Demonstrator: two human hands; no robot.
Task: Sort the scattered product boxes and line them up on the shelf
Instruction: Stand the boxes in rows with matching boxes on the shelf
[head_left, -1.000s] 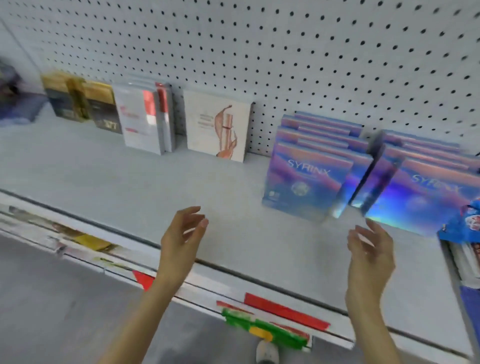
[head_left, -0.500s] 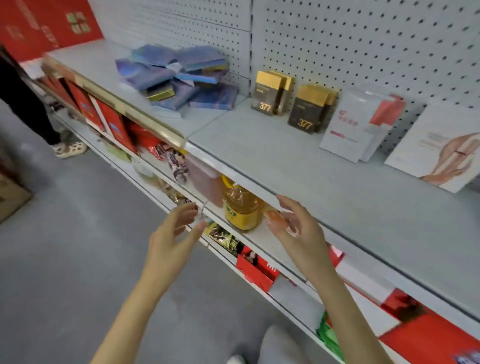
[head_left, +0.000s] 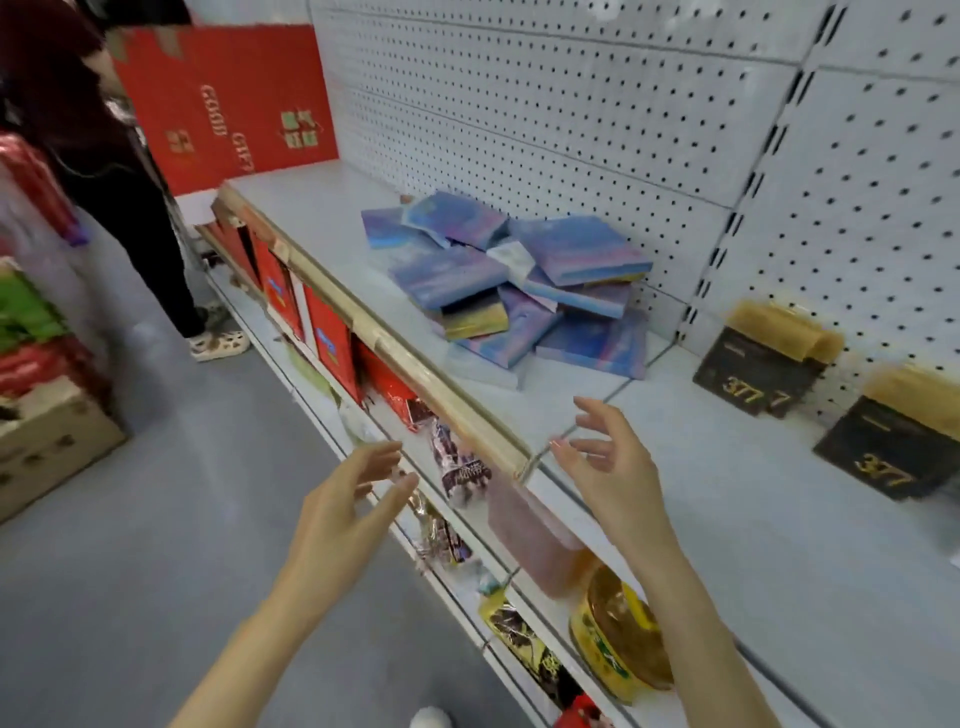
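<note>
A heap of flat, iridescent blue-and-purple product boxes (head_left: 509, 280) lies jumbled near the back of the grey shelf (head_left: 727, 545), overlapping at odd angles, several tilted. At 4 o'clock from the heap a black gold-topped box (head_left: 756, 371) marked 377 stands upright; a second black box (head_left: 891, 457) stands at its 4 o'clock, apart.

You stand in a shop aisle: a white pegboard (head_left: 571, 104) backs a long shelf (head_left: 727, 519) edged with a price rail (head_left: 415, 364), boxed products (head_left: 509, 275) lie on it, packaged snacks (head_left: 462, 473) and an oil bottle (head_left: 618, 649) are stocked beneath it, and stock cartons (head_left: 47, 441) sit on the floor (head_left: 182, 519).
</note>
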